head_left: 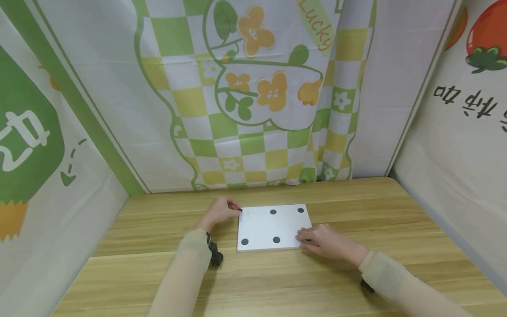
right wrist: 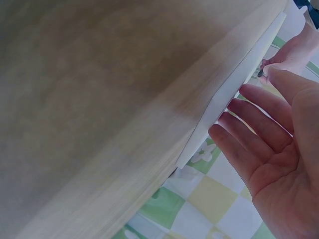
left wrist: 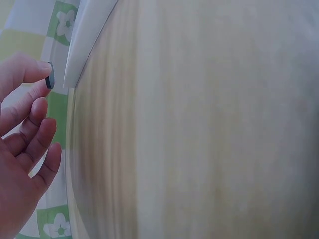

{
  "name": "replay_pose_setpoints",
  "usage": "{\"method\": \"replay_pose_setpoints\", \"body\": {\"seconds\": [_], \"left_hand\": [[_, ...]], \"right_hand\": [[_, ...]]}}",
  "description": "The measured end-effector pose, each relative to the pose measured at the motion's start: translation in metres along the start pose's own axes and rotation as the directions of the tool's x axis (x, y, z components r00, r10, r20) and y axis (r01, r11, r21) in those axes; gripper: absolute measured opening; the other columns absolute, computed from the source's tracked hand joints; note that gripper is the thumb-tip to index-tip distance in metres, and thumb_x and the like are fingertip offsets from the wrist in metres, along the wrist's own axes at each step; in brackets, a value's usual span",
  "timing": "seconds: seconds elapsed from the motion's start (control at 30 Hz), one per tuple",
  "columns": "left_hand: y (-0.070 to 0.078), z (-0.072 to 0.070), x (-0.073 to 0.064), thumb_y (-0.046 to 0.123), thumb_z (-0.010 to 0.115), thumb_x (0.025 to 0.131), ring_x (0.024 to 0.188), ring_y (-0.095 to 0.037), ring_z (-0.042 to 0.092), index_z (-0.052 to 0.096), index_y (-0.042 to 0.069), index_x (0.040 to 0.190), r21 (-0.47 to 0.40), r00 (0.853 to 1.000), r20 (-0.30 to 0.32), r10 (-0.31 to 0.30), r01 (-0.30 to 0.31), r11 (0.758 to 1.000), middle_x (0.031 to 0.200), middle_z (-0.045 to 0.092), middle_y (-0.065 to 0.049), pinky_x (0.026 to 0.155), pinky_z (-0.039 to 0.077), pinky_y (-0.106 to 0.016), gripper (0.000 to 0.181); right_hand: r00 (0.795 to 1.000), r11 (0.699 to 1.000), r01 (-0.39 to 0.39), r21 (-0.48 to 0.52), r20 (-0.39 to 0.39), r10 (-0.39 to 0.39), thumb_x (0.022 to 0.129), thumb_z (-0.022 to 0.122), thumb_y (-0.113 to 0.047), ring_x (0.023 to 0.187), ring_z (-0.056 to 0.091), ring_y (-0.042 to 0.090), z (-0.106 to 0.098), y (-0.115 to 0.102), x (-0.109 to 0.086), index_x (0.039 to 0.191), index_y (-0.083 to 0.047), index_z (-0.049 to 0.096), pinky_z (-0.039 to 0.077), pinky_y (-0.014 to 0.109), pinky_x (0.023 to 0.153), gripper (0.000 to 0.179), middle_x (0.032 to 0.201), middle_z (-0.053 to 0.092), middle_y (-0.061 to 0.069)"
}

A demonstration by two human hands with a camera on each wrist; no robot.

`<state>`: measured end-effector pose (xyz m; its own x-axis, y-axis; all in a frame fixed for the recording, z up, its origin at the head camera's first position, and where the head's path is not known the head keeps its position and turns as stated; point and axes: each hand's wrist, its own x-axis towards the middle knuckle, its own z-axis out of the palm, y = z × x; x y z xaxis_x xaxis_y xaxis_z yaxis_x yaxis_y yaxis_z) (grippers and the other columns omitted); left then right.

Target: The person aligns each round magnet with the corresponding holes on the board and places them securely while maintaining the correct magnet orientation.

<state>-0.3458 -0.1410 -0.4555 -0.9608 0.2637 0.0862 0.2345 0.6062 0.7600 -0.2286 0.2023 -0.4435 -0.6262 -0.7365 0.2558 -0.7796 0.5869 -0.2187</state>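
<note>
A white rectangular board [head_left: 259, 226] lies flat on the table, with several dark round discs [head_left: 276, 240] set along its far and near edges. At its far left corner my left hand [head_left: 219, 210] pinches a small dark disc [left wrist: 51, 77] between thumb and index finger, just beside a faint round mark on the board. The other fingers of that hand are loosely bent. My right hand [head_left: 326, 241] rests on the near right corner with fingers extended, covering that part of the board. In the right wrist view its fingertips [right wrist: 219, 130] lie at the board's edge.
The wooden table [head_left: 356, 211] reaches back to a checked green and yellow curtain [head_left: 253, 145]. Printed cloth walls [head_left: 455, 145] stand on both sides. Each forearm wears a strap with a black device [head_left: 215, 255].
</note>
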Motion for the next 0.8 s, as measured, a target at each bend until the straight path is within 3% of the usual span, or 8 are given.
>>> {"method": "replay_pose_setpoints", "body": {"seconds": [0.8], "left_hand": [[0.0087,0.0084,0.0045,0.011,0.077,0.075,0.07,-0.015,0.055,0.071,0.007,0.085,0.037,0.998,0.058,0.008,-0.011,0.999,0.077,0.064,-0.003,0.059,0.047,-0.023,0.012]], "right_hand": [[1.0,1.0,0.001,0.011,-0.004,-0.001,0.091,0.064,-0.017,0.106,0.066,0.024,-0.0004,-0.0004,0.0,0.107,-0.005,0.07,0.058,0.035,0.085,0.021,0.109,0.07,0.011]]}}
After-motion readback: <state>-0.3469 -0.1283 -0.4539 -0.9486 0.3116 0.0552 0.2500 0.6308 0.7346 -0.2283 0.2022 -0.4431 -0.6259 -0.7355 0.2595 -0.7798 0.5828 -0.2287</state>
